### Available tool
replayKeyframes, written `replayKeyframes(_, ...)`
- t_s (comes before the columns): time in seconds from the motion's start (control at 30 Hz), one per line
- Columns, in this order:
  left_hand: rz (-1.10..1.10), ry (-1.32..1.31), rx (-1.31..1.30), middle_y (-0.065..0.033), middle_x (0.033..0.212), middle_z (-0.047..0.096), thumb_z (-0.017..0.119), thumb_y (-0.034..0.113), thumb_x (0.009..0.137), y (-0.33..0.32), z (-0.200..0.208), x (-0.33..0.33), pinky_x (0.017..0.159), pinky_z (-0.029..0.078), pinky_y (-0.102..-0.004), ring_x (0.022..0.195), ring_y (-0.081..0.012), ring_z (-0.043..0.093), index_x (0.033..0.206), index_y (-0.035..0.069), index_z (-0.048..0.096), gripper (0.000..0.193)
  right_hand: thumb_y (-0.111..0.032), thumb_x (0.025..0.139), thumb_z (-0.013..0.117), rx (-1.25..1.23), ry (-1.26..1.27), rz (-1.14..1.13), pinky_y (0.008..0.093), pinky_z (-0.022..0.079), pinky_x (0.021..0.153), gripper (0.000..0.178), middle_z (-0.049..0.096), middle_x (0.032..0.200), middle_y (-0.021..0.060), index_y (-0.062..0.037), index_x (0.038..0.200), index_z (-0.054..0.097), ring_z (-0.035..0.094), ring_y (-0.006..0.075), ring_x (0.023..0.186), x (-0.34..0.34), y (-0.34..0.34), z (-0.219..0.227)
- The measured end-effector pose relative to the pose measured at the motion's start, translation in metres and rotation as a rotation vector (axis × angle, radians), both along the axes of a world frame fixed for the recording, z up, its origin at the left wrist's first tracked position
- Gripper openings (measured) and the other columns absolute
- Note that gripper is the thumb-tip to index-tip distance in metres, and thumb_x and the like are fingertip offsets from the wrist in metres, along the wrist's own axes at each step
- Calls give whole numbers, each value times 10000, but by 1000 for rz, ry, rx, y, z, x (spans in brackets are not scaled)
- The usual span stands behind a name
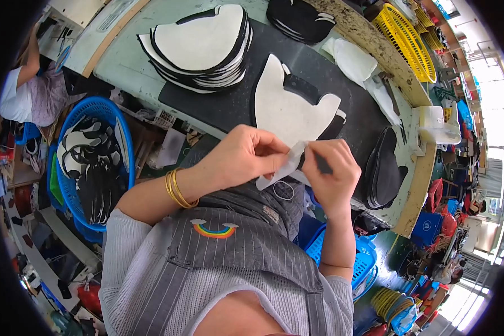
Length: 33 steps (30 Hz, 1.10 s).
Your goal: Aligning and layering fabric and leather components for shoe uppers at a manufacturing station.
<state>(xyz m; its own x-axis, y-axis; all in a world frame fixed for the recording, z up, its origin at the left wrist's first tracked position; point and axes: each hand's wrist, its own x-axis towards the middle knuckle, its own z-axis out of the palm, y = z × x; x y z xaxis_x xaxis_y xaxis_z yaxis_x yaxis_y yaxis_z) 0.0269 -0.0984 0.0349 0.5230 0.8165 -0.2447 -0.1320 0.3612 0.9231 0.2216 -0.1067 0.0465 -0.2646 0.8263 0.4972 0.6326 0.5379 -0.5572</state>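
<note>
A thin whitish strip [288, 166] is stretched between my two hands, over the table's near edge. My left hand [243, 157] pinches one side of it between thumb and fingers. The fingertips of my right hand [335, 175] close on its upper end. Just beyond my hands, a curved white panel [288, 109] with black edges lies flat on the black mat [207, 109]. Small white tabs show at its edges. My fingers partly hide the panel's near edge. Whether the strip is paper or tape I cannot tell.
A stack of white-and-black panels [199, 42] stands at the far left, black pieces [299, 21] behind. More black pieces [383, 173] lie at right, near crumpled white sheets [353, 61]. A blue basket [127, 151] of cut pieces stands left. A raised ledge [369, 33] borders the table.
</note>
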Motion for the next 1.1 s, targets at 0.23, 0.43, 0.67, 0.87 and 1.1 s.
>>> replayKeyframes(0.23,239,-69,41,-51,833,661,614,59,875,-6,-10,6,649,513,-215,728,-68,615,1001,-46,646,167,-62,799,688,-340,235,-129,279,490,725,243,650,885,129,33,1015,633,634,203,781,2,-45,-8)
replayKeyframes(0.43,432,128,537,-61,977,646,667,125,842,-1,-3,7,808,460,-282,933,-126,587,1016,21,650,203,-40,889,594,-738,1027,-80,243,492,747,202,648,984,77,20,1081,583,615,107,850,4,-33,-23)
replayKeyframes(0.67,-91,-624,-654,-74,1134,601,505,358,958,-24,-46,-1,908,481,-339,1051,-167,580,1214,9,517,433,-40,908,549,-682,1383,-25,329,491,864,200,644,1043,107,12,1099,574,627,186,957,-3,-24,-37)
replayKeyframes(0.87,222,-303,-109,-47,1081,605,596,97,909,-18,-40,31,817,489,-253,958,-100,594,1131,19,546,241,-67,929,540,-591,1426,-48,265,480,802,118,654,966,49,-20,1015,607,617,114,878,9,-20,-44)
replayKeyframes(1.1,340,425,1019,-89,988,633,707,117,812,13,-6,13,746,479,-254,814,-138,610,1064,3,614,292,-101,934,564,-658,904,-99,169,391,605,121,584,758,-41,3,926,624,502,13,699,13,-26,-28)
